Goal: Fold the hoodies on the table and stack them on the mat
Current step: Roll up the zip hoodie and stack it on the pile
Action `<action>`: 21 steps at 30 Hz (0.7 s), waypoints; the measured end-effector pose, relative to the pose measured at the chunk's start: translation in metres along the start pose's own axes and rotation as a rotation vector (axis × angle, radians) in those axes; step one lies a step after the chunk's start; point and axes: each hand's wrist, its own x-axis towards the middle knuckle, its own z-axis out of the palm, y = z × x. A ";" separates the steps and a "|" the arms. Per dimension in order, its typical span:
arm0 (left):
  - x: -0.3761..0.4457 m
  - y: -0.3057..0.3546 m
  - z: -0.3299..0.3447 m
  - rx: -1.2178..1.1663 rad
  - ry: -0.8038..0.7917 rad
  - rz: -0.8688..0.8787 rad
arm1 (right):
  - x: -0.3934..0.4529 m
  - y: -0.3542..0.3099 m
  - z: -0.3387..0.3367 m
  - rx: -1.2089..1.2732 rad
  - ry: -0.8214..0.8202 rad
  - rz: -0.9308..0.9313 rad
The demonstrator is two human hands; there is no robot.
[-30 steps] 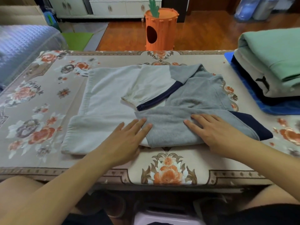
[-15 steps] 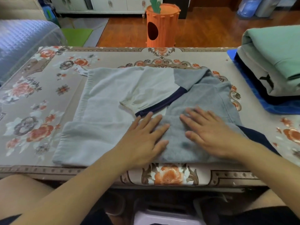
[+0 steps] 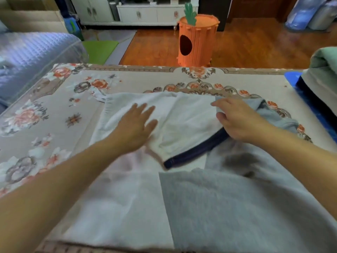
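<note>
A: Head view, and the pale grey and white fleece hoodie with the navy band point(image 3: 182, 189) lies spread across the floral-patterned table point(image 3: 54, 110), sleeves folded in over the body.

B: Hands?

A: The left hand point(image 3: 135, 127) lies flat on the white panel, fingers straight and spread, holding nothing. The right hand point(image 3: 237, 121) has fingers and thumb curled at the grey fabric near the far edge; it looks like a pinch, though the frame is blurred.

B: So which step is it?

A: Mid-fold, I'd say: one garment half done, not yet stacked. The blue mat point(image 3: 291, 77) sits at the far right, already carrying a pile of folded garments point(image 3: 322, 73).

B: And next?

A: Probably securing that far edge with both hands, bringing it across evenly so the sleeves stay tucked, then carrying the bundle to the pile.
</note>
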 end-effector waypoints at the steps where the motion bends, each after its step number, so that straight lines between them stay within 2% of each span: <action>1: 0.022 -0.018 -0.002 0.024 0.021 -0.051 | 0.025 0.004 0.004 -0.023 -0.008 0.022; 4: 0.073 -0.075 -0.011 0.132 0.095 -0.100 | 0.086 0.009 0.024 -0.095 -0.024 0.088; 8: 0.098 -0.133 -0.032 0.134 -0.093 -0.167 | 0.109 -0.008 0.068 -0.139 0.038 0.164; 10: 0.100 -0.150 -0.040 0.194 -0.121 -0.178 | 0.109 -0.009 0.078 -0.171 0.069 0.189; 17: 0.098 -0.173 -0.080 0.085 -0.335 -0.292 | 0.109 -0.004 0.078 -0.142 0.105 0.173; 19: 0.099 -0.181 -0.087 0.036 -0.280 -0.305 | 0.109 -0.004 0.078 -0.138 0.103 0.176; 21: 0.101 -0.184 -0.092 0.067 -0.150 -0.319 | 0.109 -0.005 0.077 -0.136 0.107 0.182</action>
